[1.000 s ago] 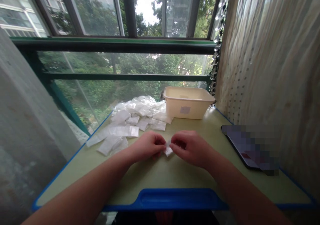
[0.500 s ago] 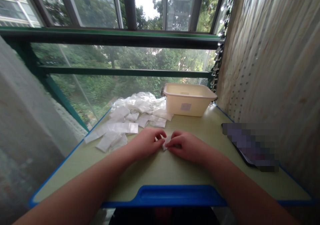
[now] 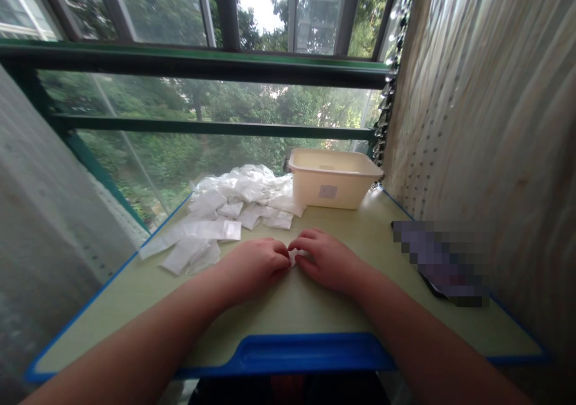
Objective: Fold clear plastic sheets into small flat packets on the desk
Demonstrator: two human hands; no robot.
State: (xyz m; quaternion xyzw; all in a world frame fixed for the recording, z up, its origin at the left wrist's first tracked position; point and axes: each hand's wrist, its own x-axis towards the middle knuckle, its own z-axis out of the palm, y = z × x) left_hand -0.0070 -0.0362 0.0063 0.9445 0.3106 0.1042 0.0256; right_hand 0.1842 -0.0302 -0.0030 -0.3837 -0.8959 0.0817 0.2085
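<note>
A small whitish plastic packet (image 3: 293, 257) lies low over the table between my two hands, mostly covered by fingers. My left hand (image 3: 258, 264) is closed, thumb and fingertips pinched at the packet's left edge. Arched over its right side, my right hand (image 3: 326, 260) has thumb and forefinger parted, with a bit of the packet showing in the gap. Whether the right fingertips press on it is hard to see. Beyond my left hand are several flat clear plastic bags (image 3: 191, 255), and behind them a heap of similar bags (image 3: 252, 183).
A cream plastic bin (image 3: 346, 192) with a small label stands at the back of the pale table (image 3: 297, 309). On the right lies a dark, blurred-out phone-like slab (image 3: 436, 264). A blue tray edge (image 3: 310, 351) runs along the front; window railings rise behind.
My left fingers have closed onto the packet, while my right thumb and forefinger have parted from their pinch. The whole view has shifted slightly, moving the table leftward in the picture.
</note>
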